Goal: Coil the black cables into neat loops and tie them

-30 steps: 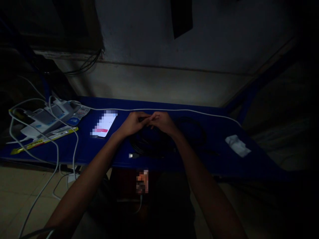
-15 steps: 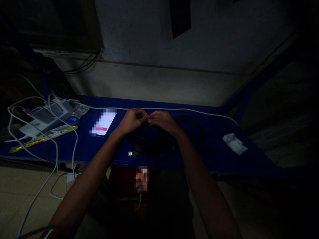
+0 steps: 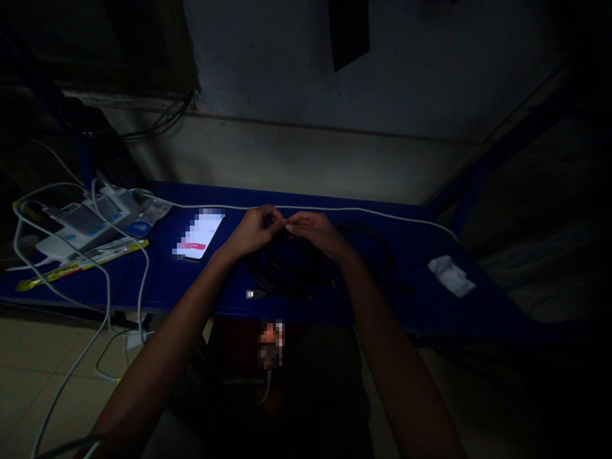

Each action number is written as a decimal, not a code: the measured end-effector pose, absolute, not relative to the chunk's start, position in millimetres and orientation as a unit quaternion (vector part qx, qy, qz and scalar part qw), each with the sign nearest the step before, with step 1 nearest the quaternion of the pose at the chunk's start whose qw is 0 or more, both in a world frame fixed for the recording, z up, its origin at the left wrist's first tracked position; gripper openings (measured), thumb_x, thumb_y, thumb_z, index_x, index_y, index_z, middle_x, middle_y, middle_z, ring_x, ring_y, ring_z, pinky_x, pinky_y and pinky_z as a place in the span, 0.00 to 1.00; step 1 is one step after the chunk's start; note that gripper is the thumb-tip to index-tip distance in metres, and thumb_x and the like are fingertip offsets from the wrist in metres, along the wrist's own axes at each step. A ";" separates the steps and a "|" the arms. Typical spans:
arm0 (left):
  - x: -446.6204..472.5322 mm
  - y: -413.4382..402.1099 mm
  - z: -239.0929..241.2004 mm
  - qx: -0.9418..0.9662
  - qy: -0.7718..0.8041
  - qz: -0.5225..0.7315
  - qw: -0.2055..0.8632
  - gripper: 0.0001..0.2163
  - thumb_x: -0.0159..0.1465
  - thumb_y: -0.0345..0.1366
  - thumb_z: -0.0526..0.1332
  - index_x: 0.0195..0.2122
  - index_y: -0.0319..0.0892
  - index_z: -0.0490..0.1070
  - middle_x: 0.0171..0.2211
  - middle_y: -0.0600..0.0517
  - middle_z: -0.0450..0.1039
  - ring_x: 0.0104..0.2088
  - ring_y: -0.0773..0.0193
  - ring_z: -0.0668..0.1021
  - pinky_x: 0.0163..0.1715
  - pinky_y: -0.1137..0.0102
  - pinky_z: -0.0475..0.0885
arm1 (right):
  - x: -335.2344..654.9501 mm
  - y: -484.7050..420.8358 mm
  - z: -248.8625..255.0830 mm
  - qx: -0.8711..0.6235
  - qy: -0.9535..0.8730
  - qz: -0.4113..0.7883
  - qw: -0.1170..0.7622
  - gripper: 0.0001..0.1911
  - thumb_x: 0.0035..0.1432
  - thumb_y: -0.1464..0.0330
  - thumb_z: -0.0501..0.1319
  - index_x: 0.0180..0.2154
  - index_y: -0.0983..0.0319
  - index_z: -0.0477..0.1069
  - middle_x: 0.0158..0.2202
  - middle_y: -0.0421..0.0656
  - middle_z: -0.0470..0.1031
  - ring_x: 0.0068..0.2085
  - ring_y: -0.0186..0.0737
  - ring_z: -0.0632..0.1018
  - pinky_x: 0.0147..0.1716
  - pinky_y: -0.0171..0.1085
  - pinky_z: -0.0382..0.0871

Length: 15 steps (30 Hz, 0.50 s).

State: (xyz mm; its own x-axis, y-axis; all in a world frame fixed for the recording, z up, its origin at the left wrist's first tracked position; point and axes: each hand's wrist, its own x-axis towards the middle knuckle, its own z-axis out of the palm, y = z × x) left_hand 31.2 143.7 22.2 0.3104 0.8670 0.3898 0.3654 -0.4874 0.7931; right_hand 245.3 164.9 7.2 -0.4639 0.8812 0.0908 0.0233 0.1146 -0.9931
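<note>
A coiled black cable (image 3: 270,275) lies on the blue tabletop (image 3: 222,296), with a metal-tipped USB plug (image 3: 250,294) at its near left. Above the far side of the coil, my left hand (image 3: 258,228) has its thumb and fingers drawn together in a pinch. My right hand (image 3: 313,231) meets it fingertip to fingertip, pinching as well. Whatever is between the fingertips is too small and dark to make out. Another dark loop of cable (image 3: 389,252) shows to the right of my right wrist.
Left of my hands lies a lit phone (image 3: 205,236). Farther left are a white power strip (image 3: 76,233), a yellow-edged packet (image 3: 81,264) and tangled white cords (image 3: 109,299). A crumpled white tissue (image 3: 452,275) rests at right. Another lit screen (image 3: 271,344) glows below the table edge.
My fingers have shifted very slightly where the two hands meet, and the right fingers look a little straighter. The cable and the other things stay where they were.
</note>
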 end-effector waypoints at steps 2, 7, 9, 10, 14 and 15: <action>31.5 142.5 23.9 0.756 0.415 0.415 0.292 0.07 0.68 0.37 0.63 0.38 0.39 0.78 0.35 0.48 0.81 0.34 0.62 0.79 0.36 0.68 0.71 | 245.2 165.1 7.7 -0.355 -0.644 0.563 0.376 0.14 0.53 0.58 0.76 0.39 0.58 0.81 0.39 0.42 0.83 0.42 0.41 0.80 0.47 0.42 0.76; 32.2 140.6 26.2 0.761 0.418 0.407 0.283 0.08 0.68 0.36 0.62 0.39 0.38 0.78 0.37 0.47 0.81 0.36 0.61 0.79 0.36 0.67 0.71 | 244.8 166.3 6.8 -0.355 -0.647 0.561 0.375 0.13 0.55 0.59 0.75 0.39 0.58 0.81 0.38 0.41 0.82 0.41 0.41 0.79 0.47 0.41 0.74; 32.2 140.6 26.0 0.761 0.414 0.408 0.289 0.08 0.68 0.37 0.63 0.39 0.38 0.78 0.37 0.46 0.81 0.36 0.61 0.79 0.36 0.67 0.71 | 244.7 166.3 6.5 -0.353 -0.646 0.562 0.378 0.11 0.56 0.60 0.74 0.39 0.58 0.81 0.38 0.41 0.81 0.41 0.40 0.79 0.46 0.41 0.73; 32.1 140.8 25.6 0.760 0.412 0.409 0.292 0.08 0.67 0.37 0.63 0.39 0.38 0.79 0.37 0.46 0.81 0.36 0.61 0.79 0.37 0.67 0.71 | 244.7 166.2 6.4 -0.353 -0.645 0.562 0.378 0.11 0.57 0.60 0.74 0.39 0.58 0.81 0.38 0.41 0.81 0.41 0.40 0.79 0.46 0.40 0.72; 31.5 142.4 23.7 0.762 0.402 0.411 0.297 0.07 0.66 0.38 0.66 0.39 0.39 0.79 0.38 0.47 0.82 0.38 0.60 0.80 0.40 0.66 0.72 | 244.3 165.3 6.8 -0.360 -0.646 0.557 0.377 0.12 0.56 0.59 0.73 0.39 0.59 0.80 0.39 0.42 0.82 0.41 0.41 0.79 0.45 0.40 0.73; 31.3 142.8 23.3 0.764 0.401 0.410 0.296 0.07 0.65 0.38 0.67 0.39 0.39 0.79 0.38 0.47 0.82 0.38 0.60 0.80 0.40 0.66 0.72 | 244.3 165.2 6.9 -0.362 -0.648 0.555 0.377 0.13 0.56 0.58 0.73 0.39 0.59 0.80 0.39 0.43 0.82 0.41 0.41 0.79 0.46 0.41 0.73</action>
